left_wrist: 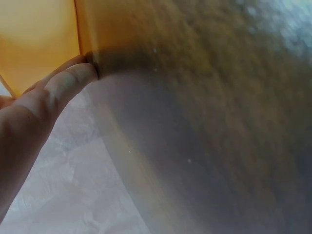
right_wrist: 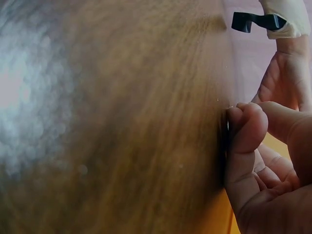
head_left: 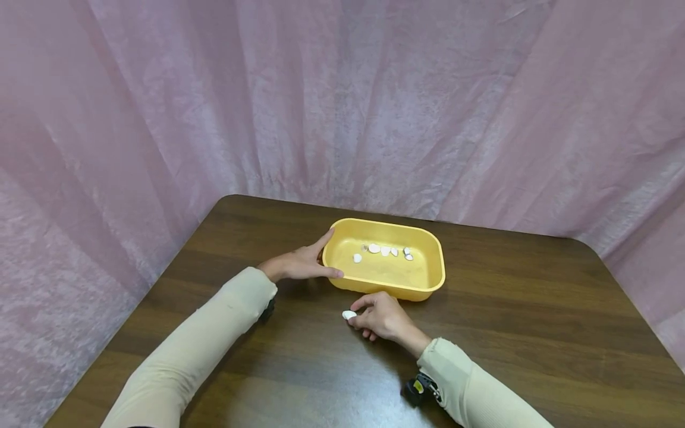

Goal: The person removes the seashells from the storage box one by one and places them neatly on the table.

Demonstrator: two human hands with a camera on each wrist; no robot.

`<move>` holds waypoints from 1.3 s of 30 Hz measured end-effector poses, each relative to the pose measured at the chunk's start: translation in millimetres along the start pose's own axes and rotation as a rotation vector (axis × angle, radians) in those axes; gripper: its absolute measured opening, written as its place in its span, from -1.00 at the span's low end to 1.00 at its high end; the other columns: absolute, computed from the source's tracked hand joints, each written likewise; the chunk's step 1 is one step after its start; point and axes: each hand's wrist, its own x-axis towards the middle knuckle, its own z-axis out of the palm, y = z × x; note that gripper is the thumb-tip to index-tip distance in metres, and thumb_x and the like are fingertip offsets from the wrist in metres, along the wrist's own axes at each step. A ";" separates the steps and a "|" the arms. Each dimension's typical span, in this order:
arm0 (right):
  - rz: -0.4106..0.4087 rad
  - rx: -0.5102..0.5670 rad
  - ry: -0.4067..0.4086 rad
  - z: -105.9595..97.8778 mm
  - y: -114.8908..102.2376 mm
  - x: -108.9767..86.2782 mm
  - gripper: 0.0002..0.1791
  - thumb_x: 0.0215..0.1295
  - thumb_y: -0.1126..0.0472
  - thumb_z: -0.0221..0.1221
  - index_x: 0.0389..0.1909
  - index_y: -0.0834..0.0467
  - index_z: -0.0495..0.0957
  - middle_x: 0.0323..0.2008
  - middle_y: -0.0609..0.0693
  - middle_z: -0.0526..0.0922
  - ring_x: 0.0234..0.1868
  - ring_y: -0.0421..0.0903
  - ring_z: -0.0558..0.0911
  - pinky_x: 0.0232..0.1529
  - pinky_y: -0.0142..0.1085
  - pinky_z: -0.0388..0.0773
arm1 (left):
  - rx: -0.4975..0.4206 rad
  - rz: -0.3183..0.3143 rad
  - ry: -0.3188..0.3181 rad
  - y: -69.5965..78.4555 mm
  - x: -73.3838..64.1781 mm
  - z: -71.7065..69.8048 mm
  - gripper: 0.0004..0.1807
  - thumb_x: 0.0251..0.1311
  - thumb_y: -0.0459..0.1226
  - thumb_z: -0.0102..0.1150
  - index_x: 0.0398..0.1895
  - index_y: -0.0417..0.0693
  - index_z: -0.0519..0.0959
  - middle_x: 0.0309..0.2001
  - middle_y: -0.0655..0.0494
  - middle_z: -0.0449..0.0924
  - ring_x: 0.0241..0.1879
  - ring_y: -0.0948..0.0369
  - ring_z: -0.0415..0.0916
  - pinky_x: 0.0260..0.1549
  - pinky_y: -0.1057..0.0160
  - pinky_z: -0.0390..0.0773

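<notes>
My left hand (head_left: 304, 263) holds the left end of a yellow plastic tub (head_left: 384, 286), thumb on the near rim and index finger at the far corner. Its fingers (left_wrist: 73, 80) lie against the tub's outer wall in the left wrist view. Just in front of the tub, close over the table, my right hand (head_left: 384, 317) pinches a small white pebble-like piece (head_left: 349, 314) between thumb and forefinger. In the right wrist view that piece is mostly hidden behind the fingertips. Several similar white pieces (head_left: 374, 248) and a shiny silvery one (head_left: 407, 252) lie on the tub's floor.
The dark wood table (head_left: 524, 321) has rounded far corners and glossy reflections near the front. Pink velvet curtain (head_left: 374, 107) hangs behind and around it. A black strap mount (head_left: 420, 387) sits at the right wrist, below a cream sleeve.
</notes>
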 end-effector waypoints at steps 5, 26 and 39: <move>-0.018 -0.002 -0.004 0.5 1.4 1.1 -0.81 0.15 0.38 0.38 -0.20 0.31 0.68 -0.64 -0.01 0.65 -0.73 -0.23 0.51 -0.67 -0.32 0.52 | -0.001 -0.002 0.001 -1.0 0.0 -0.4 0.27 0.13 0.19 0.33 0.62 0.22 -0.42 0.33 -0.13 0.42 0.28 0.08 0.38 0.27 -0.02 0.26; -0.117 -0.057 -0.053 -25.6 -19.8 -14.1 -0.66 0.23 0.25 0.36 -0.06 0.39 0.63 -0.55 0.11 0.68 -0.63 -0.15 0.55 -0.55 -0.22 0.57 | 0.073 -0.013 0.005 2.7 5.0 0.2 0.28 0.10 0.24 0.29 0.61 0.28 -0.45 0.39 -0.16 0.32 0.23 0.08 0.40 0.21 -0.05 0.32; -0.122 0.109 -0.117 -52.2 -33.4 -15.2 -0.71 0.36 0.29 0.24 -0.08 0.47 0.60 -0.41 0.26 0.70 -0.59 -0.18 0.57 -0.51 -0.29 0.57 | 0.078 -0.026 0.023 -0.4 -4.6 -4.3 0.29 0.10 0.24 0.30 0.61 0.23 -0.43 0.42 -0.21 0.25 0.19 0.05 0.39 0.20 -0.07 0.32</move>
